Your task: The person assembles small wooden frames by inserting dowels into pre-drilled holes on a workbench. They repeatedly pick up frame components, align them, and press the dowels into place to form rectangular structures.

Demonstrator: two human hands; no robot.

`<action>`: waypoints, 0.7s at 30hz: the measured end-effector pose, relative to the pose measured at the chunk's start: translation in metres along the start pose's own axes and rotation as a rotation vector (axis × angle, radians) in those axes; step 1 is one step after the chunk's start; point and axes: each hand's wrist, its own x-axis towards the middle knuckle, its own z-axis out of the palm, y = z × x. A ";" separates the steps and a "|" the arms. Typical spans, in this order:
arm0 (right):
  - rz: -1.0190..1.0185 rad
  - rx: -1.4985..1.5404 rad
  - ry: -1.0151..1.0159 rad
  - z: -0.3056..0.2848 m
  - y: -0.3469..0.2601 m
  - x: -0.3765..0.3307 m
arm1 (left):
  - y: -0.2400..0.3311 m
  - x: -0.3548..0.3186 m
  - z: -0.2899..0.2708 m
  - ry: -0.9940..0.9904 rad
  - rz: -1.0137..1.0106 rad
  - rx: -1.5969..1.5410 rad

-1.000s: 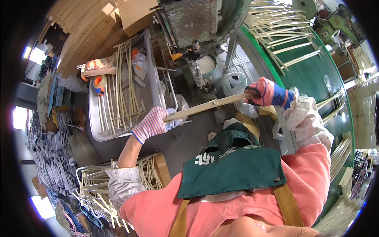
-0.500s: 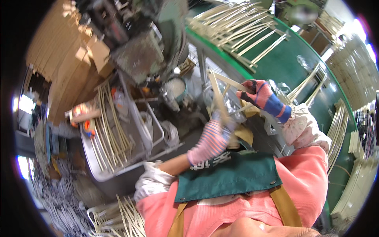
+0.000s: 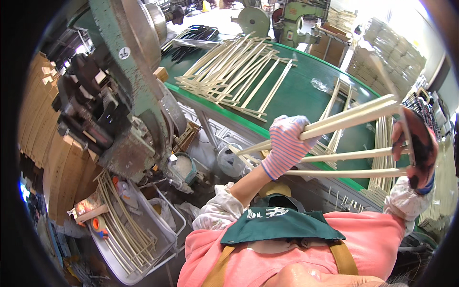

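My left hand (image 3: 289, 143), in a pink-and-blue striped knit glove, is wrapped round the upper bars of a long cream-coloured frame (image 3: 351, 117). The frame looks like thin flat strips joined at the ends, perhaps more than one frame together, and reaches across to the right. At its right end is my right hand (image 3: 420, 148), in a pink, dark and blue glove, its fingers curled about the end piece. Two lower bars run between the hands beneath the upper ones. The frame's left end shows past my left wrist, partly covered by that hand.
Beyond my hands a green-topped table (image 3: 306, 95) bears a pile of cream frames (image 3: 234, 71). A green press machine (image 3: 138, 81) stands close on the left. Below it, a white bin (image 3: 125, 272) holds curved cream strips (image 3: 126, 229) and an orange tape roll (image 3: 99, 224). Cardboard (image 3: 64, 186) is stacked far left.
Both hands have moved right and away from my body, carrying the frame from beside the table's near edge to above it. My view has turned, showing more of the table and machine.
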 end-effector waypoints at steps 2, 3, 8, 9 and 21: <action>0.133 0.019 0.166 -0.010 0.000 -0.022 | 0.007 0.021 0.010 0.029 0.116 -0.069; 0.135 0.112 0.094 -0.015 0.012 -0.029 | 0.009 0.030 0.015 0.047 0.176 -0.039; 0.649 0.976 0.117 0.013 0.103 -0.054 | 0.011 0.058 0.040 0.056 0.544 0.166; 0.828 1.007 0.042 0.028 0.117 -0.055 | 0.007 0.061 0.046 0.030 0.579 0.189; 0.929 0.724 0.464 0.214 0.338 0.122 | -0.233 0.001 0.058 -0.014 -0.378 0.394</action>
